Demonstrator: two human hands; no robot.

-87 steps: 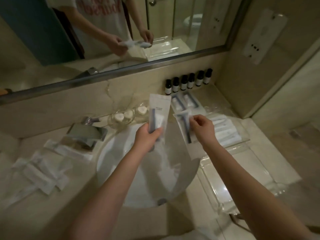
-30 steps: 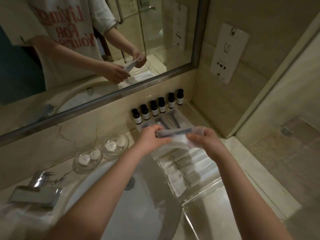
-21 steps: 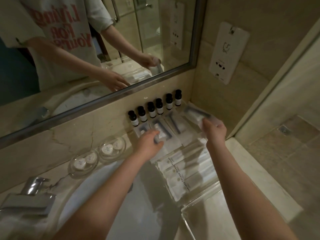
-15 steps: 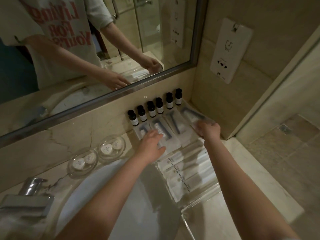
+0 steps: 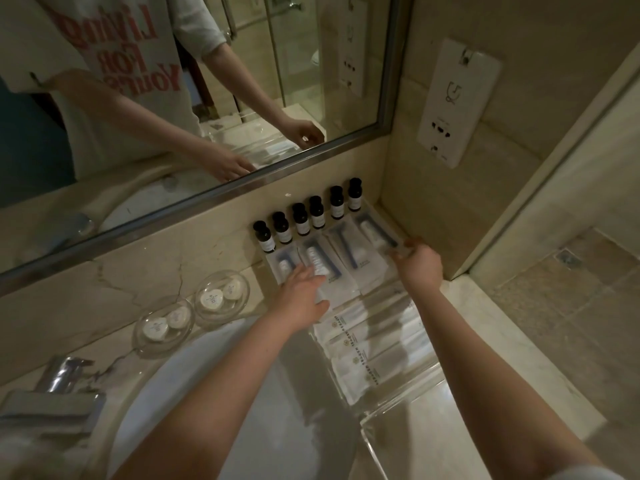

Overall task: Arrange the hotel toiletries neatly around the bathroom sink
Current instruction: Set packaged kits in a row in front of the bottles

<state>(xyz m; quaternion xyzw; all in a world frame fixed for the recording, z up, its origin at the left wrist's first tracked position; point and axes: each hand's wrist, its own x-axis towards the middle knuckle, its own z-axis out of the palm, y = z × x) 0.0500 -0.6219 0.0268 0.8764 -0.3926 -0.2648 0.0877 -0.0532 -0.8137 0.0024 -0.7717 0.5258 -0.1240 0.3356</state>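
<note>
Head view, dim light. Counter (image 5: 502, 341) right of the sink (image 5: 311, 427), in the corner under the mirror (image 5: 294, 64).

- Six small dark bottles (image 5: 304, 220) stand upright in a row against the back wall, upper centre of the frame.
- Just in front of them, four clear packets (image 5: 349, 258) lie flat side by side, edges touching or overlapping.
- Left hand (image 5: 301, 299): palm down on the two left packets, fingers straight and a little apart, resting flat.
- Right hand (image 5: 419, 265): at the near end of the end packet (image 5: 372, 228), the one by the side wall. Fingers are bent down onto it; the back of the hand hides the tips, so I cannot tell whether they pinch or only press.
- Nearer the camera, white sachets (image 5: 377, 351) lie stacked in rows in a clear tray (image 5: 398, 422), right of centre.
- Two glass soap dishes (image 5: 221, 296) sit left of the packets at the sink's rim, each with two round soaps.
- Tap (image 5: 59, 382) at lower left.
- White socket plate (image 5: 457, 102) on the side wall, upper right.
- Both hands show reflected in the mirror.
</note>
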